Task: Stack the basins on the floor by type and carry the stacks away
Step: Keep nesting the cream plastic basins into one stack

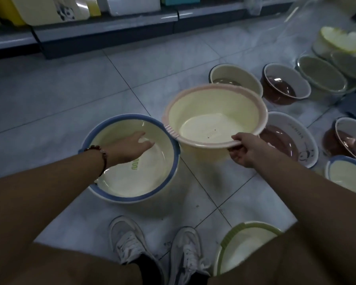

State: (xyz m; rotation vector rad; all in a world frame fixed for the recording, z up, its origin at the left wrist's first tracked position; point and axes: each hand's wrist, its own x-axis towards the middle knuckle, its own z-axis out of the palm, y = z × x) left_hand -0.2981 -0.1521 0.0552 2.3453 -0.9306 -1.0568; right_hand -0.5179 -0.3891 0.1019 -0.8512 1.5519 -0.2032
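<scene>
1. Left hand [134, 145] hangs spread over the blue basin [130, 159] on the floor [60, 95].
2. Right hand [247, 149] pinches the pink basin [214, 118] rim, lifted, touching blue's rim.
3. Bare tiles left; more basins [286, 85] crowd right; shelf [103, 25] behind.

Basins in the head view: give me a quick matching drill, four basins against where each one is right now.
Basins:
1. pink-rimmed basin
2. blue-rimmed basin
3. green-rimmed basin
4. panda-print basin

Places:
A. beside the shoes
B. held by the right hand
C. just right of the right hand
D. under the left hand

Pairs: 1-B, 2-D, 3-A, 4-C
</scene>
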